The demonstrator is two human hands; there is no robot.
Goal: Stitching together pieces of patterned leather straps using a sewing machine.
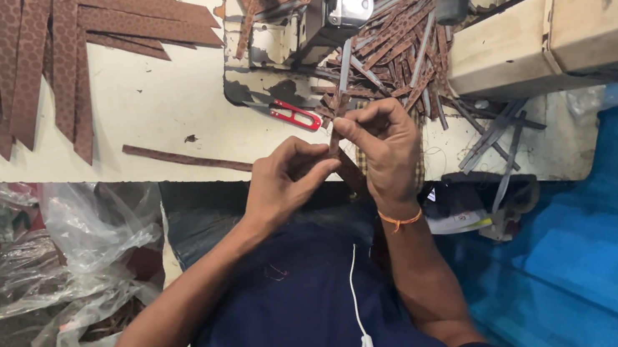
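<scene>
On the counter (145,109) at far left lie brown patterned strips (27,62). My left hand (283,182) and right hand (385,147) both pinch one thin brown strip (334,139) above my lap. It looks light and floppy, best gripped near its end.

Even, soft daylight brightens the pale table (145,109); edges bend with wide-angle distortion, and the lower left stays dim.

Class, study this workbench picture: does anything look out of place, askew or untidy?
Yes. One brown strip lies alone and slanted near the table edge, away from the fanned stack. Strips by the sewing machine form a tangled heap. Both hands pinch another strip.
</scene>
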